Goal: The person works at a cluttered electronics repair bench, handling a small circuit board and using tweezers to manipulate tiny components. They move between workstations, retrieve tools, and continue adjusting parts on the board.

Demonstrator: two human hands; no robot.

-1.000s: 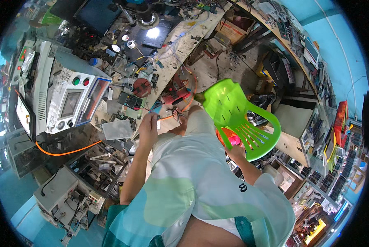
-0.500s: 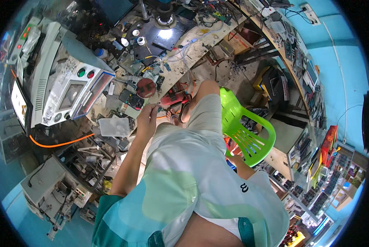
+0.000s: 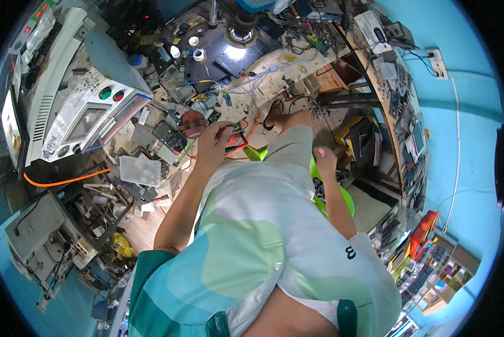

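Left hand (image 3: 211, 147): fingers curled beside red-black leads (image 3: 237, 148), off the desk's (image 3: 286, 79) near edge; grip cannot be told. Right hand (image 3: 325, 162): loosely bent, seemingly empty (half a second ago, at the chair). Green chair (image 3: 348, 203): now beneath the person. Advisable: leads slack, chair steadied.

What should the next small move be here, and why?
Probably bring the right hand across to the left hand: the left is near the bench's edge, close to red-and-black leads, while the right is near the green chair with nothing visible in it.
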